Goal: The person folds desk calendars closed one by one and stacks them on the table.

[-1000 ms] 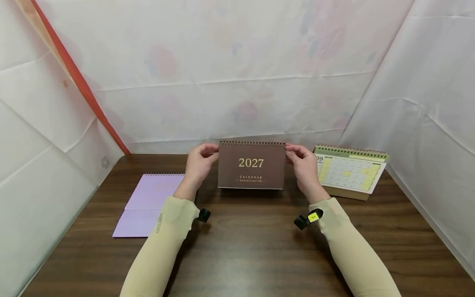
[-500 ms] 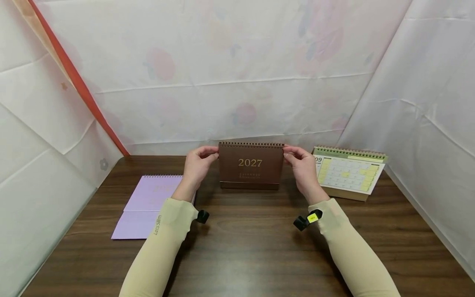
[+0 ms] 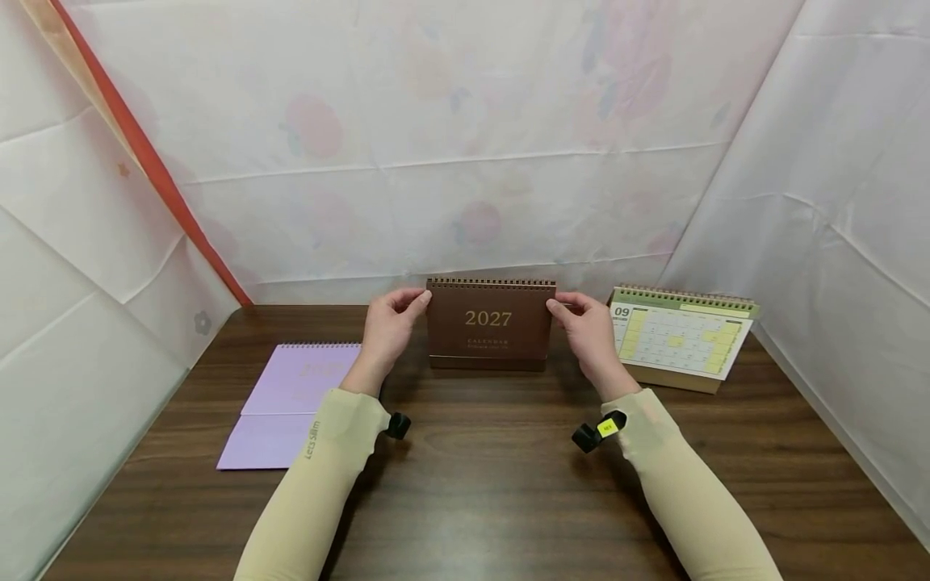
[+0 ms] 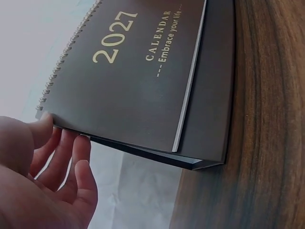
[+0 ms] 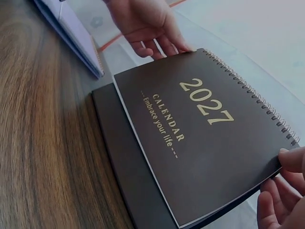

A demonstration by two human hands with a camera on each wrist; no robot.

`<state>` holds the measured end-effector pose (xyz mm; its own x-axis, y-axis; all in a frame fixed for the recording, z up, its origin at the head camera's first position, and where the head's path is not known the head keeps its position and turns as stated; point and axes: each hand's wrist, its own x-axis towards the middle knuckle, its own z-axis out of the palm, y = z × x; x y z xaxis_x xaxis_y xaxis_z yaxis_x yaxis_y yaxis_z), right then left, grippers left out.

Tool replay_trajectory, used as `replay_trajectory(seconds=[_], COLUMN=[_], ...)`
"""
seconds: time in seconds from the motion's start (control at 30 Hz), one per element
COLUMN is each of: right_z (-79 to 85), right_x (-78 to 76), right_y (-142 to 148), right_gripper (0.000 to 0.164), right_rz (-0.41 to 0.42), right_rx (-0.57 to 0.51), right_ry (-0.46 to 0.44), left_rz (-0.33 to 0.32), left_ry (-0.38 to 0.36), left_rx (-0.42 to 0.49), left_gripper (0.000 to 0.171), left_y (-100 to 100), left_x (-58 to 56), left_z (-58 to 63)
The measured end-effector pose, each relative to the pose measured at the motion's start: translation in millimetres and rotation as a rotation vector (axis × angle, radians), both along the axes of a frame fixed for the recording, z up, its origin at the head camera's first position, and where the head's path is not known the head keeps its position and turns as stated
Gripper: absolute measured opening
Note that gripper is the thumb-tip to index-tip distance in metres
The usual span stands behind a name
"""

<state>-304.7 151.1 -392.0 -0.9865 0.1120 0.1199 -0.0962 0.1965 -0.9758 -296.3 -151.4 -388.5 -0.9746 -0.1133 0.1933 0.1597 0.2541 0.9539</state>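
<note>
A brown spiral-bound 2027 desk calendar [image 3: 488, 323] stands upright at the back middle of the table, its gold-lettered cover facing me. My left hand [image 3: 391, 324] pinches its left upper edge; in the left wrist view the thumb lies on the cover's corner with the fingers [image 4: 86, 183] behind the side. At the opposite upper corner, my right hand [image 3: 590, 331] pinches the calendar the same way, thumb in front. The right wrist view shows the cover pages [image 5: 167, 143] hanging over the stand's base strip [image 5: 114, 138], which rests on the wood.
Left of the brown calendar, a purple spiral calendar [image 3: 272, 403] lies on the wooden table [image 3: 465, 484], partly behind my left forearm. A green and yellow calendar [image 3: 683, 335] stands tilted at the right. White fabric [image 3: 465, 161] hangs behind the table and at both sides.
The brown calendar has tipped from leaning to upright, its base strip now showing below the cover. Both thumbs have shifted onto its front corners. The other calendars stay put.
</note>
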Motion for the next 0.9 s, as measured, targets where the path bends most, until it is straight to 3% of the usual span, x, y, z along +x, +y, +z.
replay_trajectory(seconds=[0.17, 0.4, 0.63, 0.9], right_z=[-0.7, 1.4, 1.3, 6.9], right_x=[0.6, 0.6, -1.8, -2.4], right_y=[1, 2, 5, 15], right_gripper=[0.034, 0.031, 0.03, 0.029], right_rz=[0.0, 0.022, 0.101, 0.247], right_rx=[0.095, 0.15, 0.259, 0.531], right_ry=[0.0, 0.007, 0.002, 0.05], left_rz=[0.006, 0.023, -0.069, -0.179], left_ry=[-0.014, 0.007, 0.013, 0.052], left_rx=[-0.02, -0.071, -0.177, -0.403], left_gripper=[0.033, 0.029, 0.029, 0.027], left_y=[-1, -4, -15, -27], left_x=[-3.0, -4.7, -6.1, -8.8], left_z=[-3.3, -2.7, -4.2, -8.1])
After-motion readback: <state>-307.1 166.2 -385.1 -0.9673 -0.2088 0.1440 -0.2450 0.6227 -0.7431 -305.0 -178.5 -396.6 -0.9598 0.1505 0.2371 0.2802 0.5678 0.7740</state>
